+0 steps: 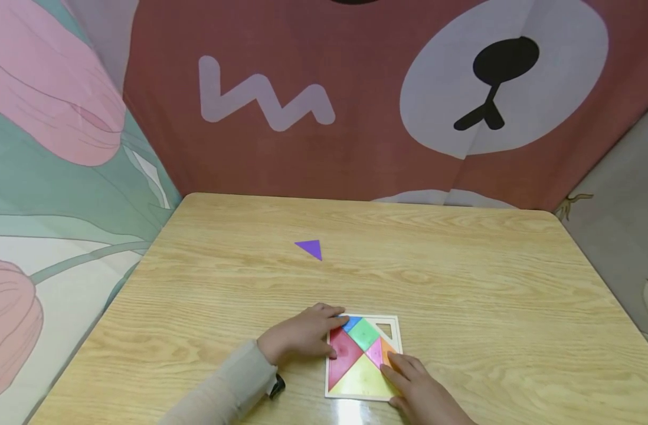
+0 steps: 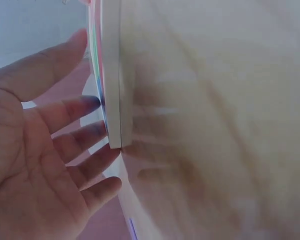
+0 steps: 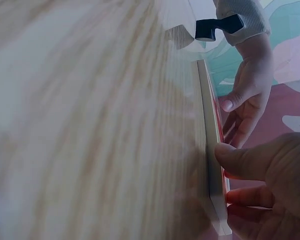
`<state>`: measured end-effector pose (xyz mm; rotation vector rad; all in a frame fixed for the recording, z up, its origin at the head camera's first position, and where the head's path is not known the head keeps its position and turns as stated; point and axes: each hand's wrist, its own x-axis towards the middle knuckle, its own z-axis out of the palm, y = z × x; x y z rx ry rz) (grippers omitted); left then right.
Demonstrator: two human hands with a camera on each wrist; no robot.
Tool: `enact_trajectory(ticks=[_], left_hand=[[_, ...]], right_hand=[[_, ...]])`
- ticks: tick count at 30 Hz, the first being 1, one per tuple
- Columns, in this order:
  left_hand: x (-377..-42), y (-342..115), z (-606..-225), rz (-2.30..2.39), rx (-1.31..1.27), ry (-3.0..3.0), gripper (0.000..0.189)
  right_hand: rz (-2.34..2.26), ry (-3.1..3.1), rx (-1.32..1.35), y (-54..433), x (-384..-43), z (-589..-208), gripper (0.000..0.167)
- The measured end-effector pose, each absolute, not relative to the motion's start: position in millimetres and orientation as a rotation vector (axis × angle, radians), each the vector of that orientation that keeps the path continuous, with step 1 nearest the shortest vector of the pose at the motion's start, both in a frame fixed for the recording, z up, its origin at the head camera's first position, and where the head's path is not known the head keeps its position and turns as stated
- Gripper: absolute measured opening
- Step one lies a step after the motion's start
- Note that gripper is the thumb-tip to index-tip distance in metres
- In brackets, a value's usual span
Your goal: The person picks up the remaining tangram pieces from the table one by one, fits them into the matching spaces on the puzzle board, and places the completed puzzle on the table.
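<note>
A tangram board [image 1: 362,398] with a pale frame lies flat on the table, close to the near edge. Inside it sit a red triangle [image 1: 343,354], a yellow triangle [image 1: 361,381], a green square [image 1: 363,334] and smaller blue, pink and orange pieces. A triangular recess shows at its top right corner. My left hand [image 1: 308,332] rests with spread, fairly straight fingers on the top left corner, fingertips at the blue piece [image 1: 352,323]. On the lower right, fingers of my right hand [image 1: 422,392] touch the orange piece [image 1: 386,349], and its thumb [image 3: 240,161] lies against the frame's side.
A purple triangle [image 1: 311,248] lies alone on the wooden table [image 1: 462,277], farther back and left of the board. Behind the table hangs a printed cloth [image 1: 356,159]. A black wrist strap piece [image 1: 277,386] sticks out below the left sleeve [image 1: 234,378].
</note>
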<state>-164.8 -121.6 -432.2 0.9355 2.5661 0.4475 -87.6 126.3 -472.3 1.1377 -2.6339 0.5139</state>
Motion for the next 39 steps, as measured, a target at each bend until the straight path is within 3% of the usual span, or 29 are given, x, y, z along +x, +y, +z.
enact_trajectory(ticks=[26, 39], left_hand=[[-202.5, -143.7, -425.2, 0.443, 0.928, 2.745, 0.053], [-222.1, -143.4, -421.8, 0.424, 0.669, 2.796, 0.059]], right_hand=[[0.523, -2.625, 1.104, 124.7, -88.2, -469.1, 0.049], [0.531, -2.592, 1.127, 125.1, -87.5, -472.8, 0.049]])
